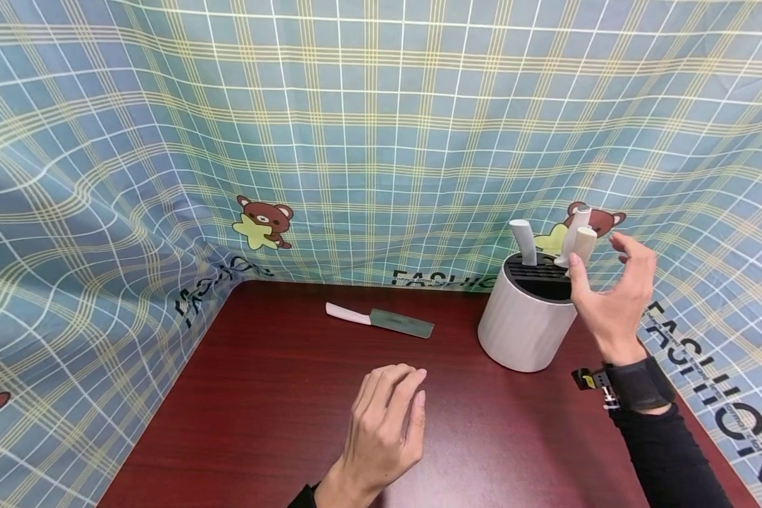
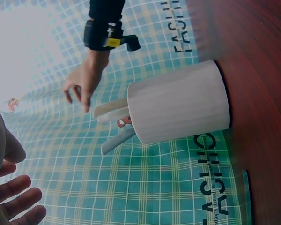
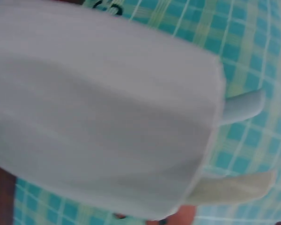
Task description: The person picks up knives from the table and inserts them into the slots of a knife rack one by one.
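Observation:
A white knife block (image 1: 523,335) with a black slotted top stands at the right of the table. Three handles stick up from it: a pale curved one (image 1: 524,243), a white one (image 1: 576,224) and a cream one (image 1: 584,247). My right hand (image 1: 619,300) hovers beside the cream handle with thumb and fingers apart, holding nothing; the left wrist view shows a gap between them. Over the table's middle, my left hand (image 1: 384,423) holds nothing, its fingers loosely bent. Beyond it a cleaver (image 1: 401,323) with a white handle lies flat.
The dark red wooden table (image 1: 260,395) meets a blue plaid cloth (image 1: 368,155) at the back and both sides. Printed bears and lettering mark the cloth. A black strap with a small device (image 1: 638,383) sits on my right wrist.

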The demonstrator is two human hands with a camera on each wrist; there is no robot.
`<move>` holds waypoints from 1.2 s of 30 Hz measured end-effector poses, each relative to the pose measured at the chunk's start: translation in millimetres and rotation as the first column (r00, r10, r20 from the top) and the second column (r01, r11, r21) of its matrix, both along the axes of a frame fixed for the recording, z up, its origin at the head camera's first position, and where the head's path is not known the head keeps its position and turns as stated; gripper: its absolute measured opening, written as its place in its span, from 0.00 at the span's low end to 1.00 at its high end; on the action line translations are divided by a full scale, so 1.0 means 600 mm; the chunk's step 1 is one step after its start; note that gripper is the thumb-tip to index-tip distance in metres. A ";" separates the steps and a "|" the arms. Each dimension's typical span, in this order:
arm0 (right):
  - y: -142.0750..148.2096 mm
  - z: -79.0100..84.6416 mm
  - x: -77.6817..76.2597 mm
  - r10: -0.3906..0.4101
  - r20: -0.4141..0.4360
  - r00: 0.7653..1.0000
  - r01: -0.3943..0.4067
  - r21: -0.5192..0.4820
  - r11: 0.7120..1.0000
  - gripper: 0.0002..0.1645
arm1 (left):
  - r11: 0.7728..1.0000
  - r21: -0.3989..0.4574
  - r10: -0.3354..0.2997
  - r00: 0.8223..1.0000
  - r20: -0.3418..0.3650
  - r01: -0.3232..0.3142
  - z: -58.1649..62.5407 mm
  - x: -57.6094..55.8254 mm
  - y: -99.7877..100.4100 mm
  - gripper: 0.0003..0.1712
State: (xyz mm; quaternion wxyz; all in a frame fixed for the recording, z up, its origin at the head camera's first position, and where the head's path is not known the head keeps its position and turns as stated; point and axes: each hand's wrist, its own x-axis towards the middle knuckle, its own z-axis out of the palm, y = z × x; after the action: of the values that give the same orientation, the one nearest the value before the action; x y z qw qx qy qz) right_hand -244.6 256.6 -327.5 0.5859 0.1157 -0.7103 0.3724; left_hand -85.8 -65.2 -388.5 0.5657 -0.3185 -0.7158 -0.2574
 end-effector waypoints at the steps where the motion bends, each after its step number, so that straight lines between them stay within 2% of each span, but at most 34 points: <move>1: -0.009 0.005 0.007 0.007 -0.017 1.000 -0.007 0.003 1.000 0.34 | 1.000 -0.001 -0.001 1.000 0.001 0.001 0.000 0.000 0.000 0.14; 5: -0.037 0.019 0.028 0.047 -0.071 0.996 -0.046 0.024 0.999 0.33 | 1.000 -0.005 -0.003 1.000 0.004 0.003 0.000 -0.001 0.002 0.14; 13: -0.074 0.028 0.052 0.140 -0.177 0.974 -0.126 0.092 0.988 0.32 | 1.000 -0.007 0.000 1.000 0.007 0.000 0.000 0.000 0.004 0.14; 24: -0.111 0.026 0.084 0.214 -0.186 0.959 -0.194 0.120 0.974 0.31 | 1.000 -0.007 0.014 1.000 0.017 -0.013 -0.001 0.002 0.004 0.14; 36: -0.164 0.027 0.128 0.315 -0.210 0.925 -0.276 0.197 0.941 0.28 | 1.000 -0.002 0.031 0.999 0.024 -0.031 -0.001 0.002 0.004 0.14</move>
State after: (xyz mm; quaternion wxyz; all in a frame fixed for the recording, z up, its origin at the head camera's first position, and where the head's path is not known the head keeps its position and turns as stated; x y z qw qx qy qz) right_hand -167.9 158.5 -311.3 0.5925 0.3135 -0.6372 0.3803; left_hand -84.5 -62.9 -389.0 0.5605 -0.3047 -0.7277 -0.2519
